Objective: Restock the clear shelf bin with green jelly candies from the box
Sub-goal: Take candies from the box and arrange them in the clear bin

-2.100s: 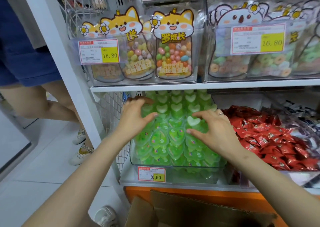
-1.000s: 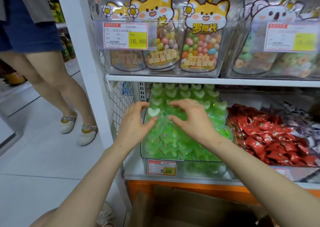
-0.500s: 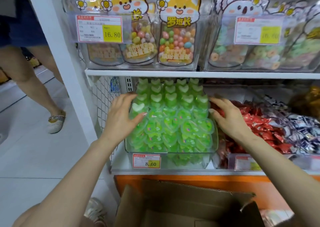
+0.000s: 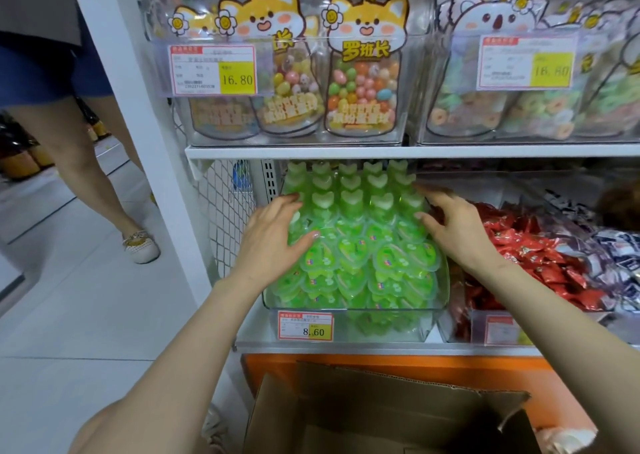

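Head — left hand [image 4: 273, 235], right hand [image 4: 454, 226], jellies [image 4: 360, 245] between

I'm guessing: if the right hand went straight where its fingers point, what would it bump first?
Probably the green jelly candies; the right hand points at their back rows. Depth is unclear.

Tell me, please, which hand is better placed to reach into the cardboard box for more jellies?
Right, slightly. The right hand is above the open cardboard box; the left hand lies flat on the green heart jellies, nearer the box's left edge. Both hold nothing.
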{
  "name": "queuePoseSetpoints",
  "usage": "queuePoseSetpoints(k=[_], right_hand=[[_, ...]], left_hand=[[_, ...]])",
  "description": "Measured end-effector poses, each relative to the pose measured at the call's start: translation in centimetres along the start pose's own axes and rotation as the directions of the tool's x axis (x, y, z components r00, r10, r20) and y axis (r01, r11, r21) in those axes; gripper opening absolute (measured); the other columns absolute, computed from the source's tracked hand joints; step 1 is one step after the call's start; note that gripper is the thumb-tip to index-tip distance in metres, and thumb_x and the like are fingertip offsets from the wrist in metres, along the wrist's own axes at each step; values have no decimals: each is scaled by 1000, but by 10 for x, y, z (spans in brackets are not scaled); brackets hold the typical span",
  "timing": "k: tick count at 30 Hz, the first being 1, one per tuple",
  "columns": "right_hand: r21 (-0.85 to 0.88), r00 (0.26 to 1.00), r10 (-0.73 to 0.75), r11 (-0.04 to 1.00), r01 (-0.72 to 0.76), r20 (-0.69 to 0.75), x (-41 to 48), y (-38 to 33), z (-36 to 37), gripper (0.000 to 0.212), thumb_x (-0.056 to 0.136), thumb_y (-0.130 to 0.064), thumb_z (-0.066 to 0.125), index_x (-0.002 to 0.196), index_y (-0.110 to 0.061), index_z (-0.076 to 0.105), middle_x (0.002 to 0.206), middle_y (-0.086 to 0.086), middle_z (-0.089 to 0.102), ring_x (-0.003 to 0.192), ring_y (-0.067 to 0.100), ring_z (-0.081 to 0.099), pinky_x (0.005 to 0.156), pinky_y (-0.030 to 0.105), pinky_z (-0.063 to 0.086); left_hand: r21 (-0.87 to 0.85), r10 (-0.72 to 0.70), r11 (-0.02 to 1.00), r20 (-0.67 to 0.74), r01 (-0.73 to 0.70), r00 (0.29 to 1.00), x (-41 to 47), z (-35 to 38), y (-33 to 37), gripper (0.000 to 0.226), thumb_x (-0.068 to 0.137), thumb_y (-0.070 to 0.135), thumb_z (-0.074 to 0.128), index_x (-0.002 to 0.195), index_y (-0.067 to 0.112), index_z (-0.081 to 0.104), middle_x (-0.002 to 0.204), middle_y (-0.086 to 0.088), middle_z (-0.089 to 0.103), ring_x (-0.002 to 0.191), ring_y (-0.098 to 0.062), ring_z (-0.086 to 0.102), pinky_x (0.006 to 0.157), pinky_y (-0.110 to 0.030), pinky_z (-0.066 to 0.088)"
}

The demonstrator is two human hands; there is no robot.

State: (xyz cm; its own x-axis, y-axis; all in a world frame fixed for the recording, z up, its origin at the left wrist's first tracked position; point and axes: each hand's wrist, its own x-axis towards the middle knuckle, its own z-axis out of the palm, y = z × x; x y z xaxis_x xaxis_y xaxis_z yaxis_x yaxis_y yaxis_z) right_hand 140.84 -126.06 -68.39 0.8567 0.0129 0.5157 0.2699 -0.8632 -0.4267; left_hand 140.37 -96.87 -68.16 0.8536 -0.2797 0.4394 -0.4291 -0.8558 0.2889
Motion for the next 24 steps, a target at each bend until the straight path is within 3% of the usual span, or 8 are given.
queuePoseSetpoints(k=[3, 6, 14, 18, 20, 24], right_hand=[[49, 999, 42, 998, -42, 2, 4, -2, 2, 42, 82, -14, 70, 123, -14, 61, 118, 14, 64, 109, 31, 58, 90, 28, 39], [78, 996, 82, 994, -79, -35, 5, -4, 4, 39, 79, -16, 72, 117, -17, 65, 114, 11, 65, 105, 29, 59, 87, 27, 40], [84, 992, 115, 990, -110, -52, 3, -7, 3, 37, 79, -15, 71, 115, -17, 65, 108, 11, 63, 87, 28, 60, 84, 30, 43], [-50, 995, 102, 993, -103, -25, 2, -10, 0, 43, 82, -27, 69, 123, -17, 61, 107, 16, 62, 100, 34, 56, 88, 36, 40], [-129, 999, 42, 991, -38, 23, 3, -17, -2, 43, 87, -34, 63, 126, -19, 59, 107, 19, 63, 104, 36, 54, 93, 41, 37], [-203, 963, -181, 954, 222, 200, 0, -30, 4, 51, 89, -52, 36, 134, -32, 50, 139, 0, 51, 126, 26, 46, 108, 46, 21]], left_hand=[[-20, -23, 1000, -16, 22, 1000, 2, -1, 0, 68, 82, 58, 46, 132, 12, 49, 137, -1, 45, 125, -22, 43, 108, -39, 29], [-26, -23, 999, -26, 22, 999, 2, -2, 1, 76, 77, 63, 36, 130, 11, 52, 134, -1, 47, 122, -21, 46, 105, -39, 33], [4, -20, 1000, -22, 20, 1000, 2, -4, 0, 70, 80, 58, 41, 129, 8, 52, 132, -4, 48, 121, -23, 47, 104, -39, 35], [83, 37, 996, -94, -29, 995, 5, -4, 12, 69, 80, 58, 37, 125, 10, 55, 126, -8, 53, 118, -28, 48, 105, -42, 30], [138, 96, 987, -125, -78, 988, 8, -1, 25, 59, 81, 52, 39, 120, 12, 59, 117, -9, 58, 111, -28, 53, 103, -41, 26], [234, 111, 968, -56, -95, 992, 15, 12, 46, 61, 82, 53, 36, 119, 12, 61, 113, -9, 61, 109, -27, 56, 106, -45, 15]])
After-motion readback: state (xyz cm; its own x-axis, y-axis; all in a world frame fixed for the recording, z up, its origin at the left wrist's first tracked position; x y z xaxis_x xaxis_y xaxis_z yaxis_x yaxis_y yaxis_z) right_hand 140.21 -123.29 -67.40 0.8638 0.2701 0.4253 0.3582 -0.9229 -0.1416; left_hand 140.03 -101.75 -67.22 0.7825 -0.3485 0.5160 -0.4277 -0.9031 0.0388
